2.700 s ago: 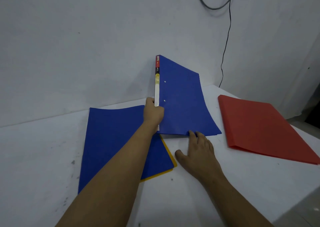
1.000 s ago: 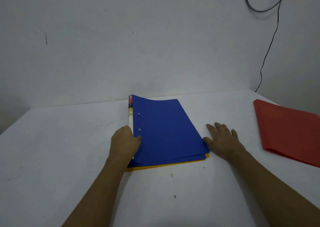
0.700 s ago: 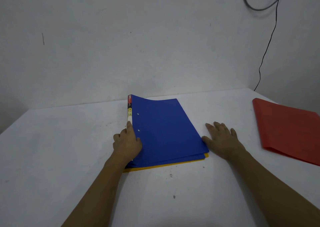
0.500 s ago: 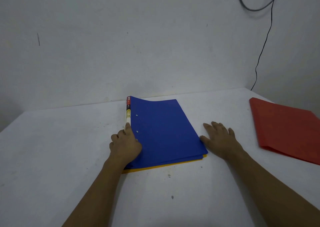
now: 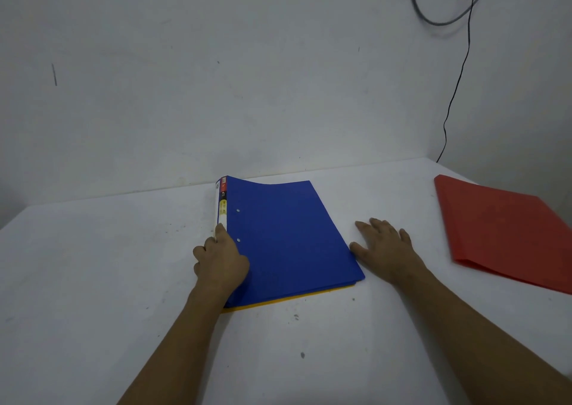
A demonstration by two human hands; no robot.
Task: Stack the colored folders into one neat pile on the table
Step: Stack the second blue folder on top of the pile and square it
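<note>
A blue folder (image 5: 291, 234) lies on top of a small pile in the middle of the white table (image 5: 93, 265). Beneath it a yellow folder (image 5: 294, 299) shows only as a thin strip along the near edge. My left hand (image 5: 221, 262) rests on the blue folder's spine side, forefinger stretched along the labelled spine. My right hand (image 5: 383, 247) lies flat on the table, fingers spread, its thumb touching the pile's right edge. A red folder (image 5: 507, 231) lies apart, flat at the table's right side.
A white wall (image 5: 247, 79) rises right behind the table. A black cable (image 5: 458, 79) hangs down the wall to the table's far right corner. Small dark specks dot the table surface near the front.
The blue folder, held upright 2.7 s ago, now lies flat on the pile. In the last second my left forefinger stretched up along the spine; my right hand stayed at the pile's right edge.
</note>
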